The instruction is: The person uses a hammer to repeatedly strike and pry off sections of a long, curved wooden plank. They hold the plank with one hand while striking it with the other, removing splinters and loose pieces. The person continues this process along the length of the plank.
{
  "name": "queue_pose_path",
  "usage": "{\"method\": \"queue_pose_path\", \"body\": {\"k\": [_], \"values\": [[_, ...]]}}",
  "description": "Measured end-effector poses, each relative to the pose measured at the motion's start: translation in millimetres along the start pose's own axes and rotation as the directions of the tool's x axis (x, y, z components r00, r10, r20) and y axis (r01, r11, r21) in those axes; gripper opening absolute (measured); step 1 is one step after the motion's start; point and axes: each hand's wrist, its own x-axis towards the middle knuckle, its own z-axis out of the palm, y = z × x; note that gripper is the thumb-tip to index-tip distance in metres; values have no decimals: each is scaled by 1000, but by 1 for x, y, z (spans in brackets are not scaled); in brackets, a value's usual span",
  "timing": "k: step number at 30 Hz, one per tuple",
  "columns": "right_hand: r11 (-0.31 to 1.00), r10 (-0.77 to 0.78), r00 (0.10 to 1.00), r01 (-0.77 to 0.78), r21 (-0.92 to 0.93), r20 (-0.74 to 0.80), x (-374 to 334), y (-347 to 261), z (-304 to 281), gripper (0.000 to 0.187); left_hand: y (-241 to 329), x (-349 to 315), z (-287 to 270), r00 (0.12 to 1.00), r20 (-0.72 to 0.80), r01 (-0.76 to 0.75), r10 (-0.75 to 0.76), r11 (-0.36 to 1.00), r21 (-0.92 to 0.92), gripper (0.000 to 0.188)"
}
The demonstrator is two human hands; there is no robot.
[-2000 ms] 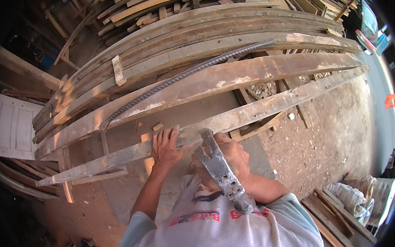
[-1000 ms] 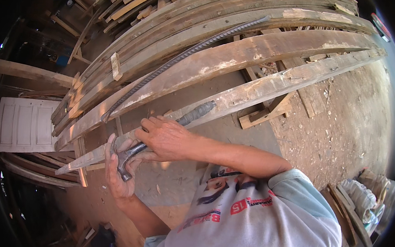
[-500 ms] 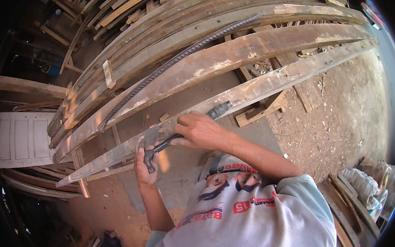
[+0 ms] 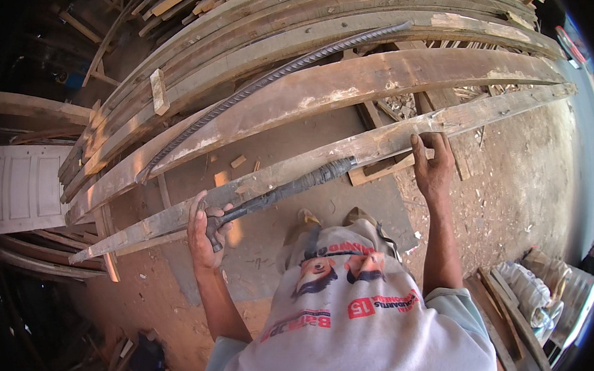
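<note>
A dark crowbar [image 4: 290,188] with a hooked end and a wrapped, ribbed middle slants across in front of me, alongside a long weathered plank [image 4: 263,177]. My left hand [image 4: 206,231] holds the hooked end against its palm, fingers pointing up. Beyond the wrapping, a thin length of the bar runs toward my right hand [image 4: 435,168]. That hand is closed in a pinch near the plank's edge, apparently on the bar's far end; its fingers partly hide the grip.
Beyond the plank lies a thick brown beam [image 4: 330,96] with a ribbed steel rod [image 4: 248,91] resting along it. Several more beams are stacked behind. A white panelled door [image 4: 25,189] lies at left; wrapped bundles [image 4: 529,285] and boards are at right. Wood chips litter the ground.
My right hand has moved from the bar's middle, near my left hand, out to the right. The bar now shows more of its length. My left hand still holds the hooked end.
</note>
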Motion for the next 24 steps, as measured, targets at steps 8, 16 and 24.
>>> {"method": "queue_pose_path", "body": {"k": [8,16,24], "values": [[998,-70,997,70,-1,24,4,21,9,22,-12,-4,17,998,-56,15,-17,999,-44,56],[998,-32,992,25,58,122,13,25,3,22,23,-43,69,966,-56,-238,251,957,167,63],[988,-12,997,0,153,79,14,31,7,21,44,-42,82,972,20,-236,235,970,63,64]]}}
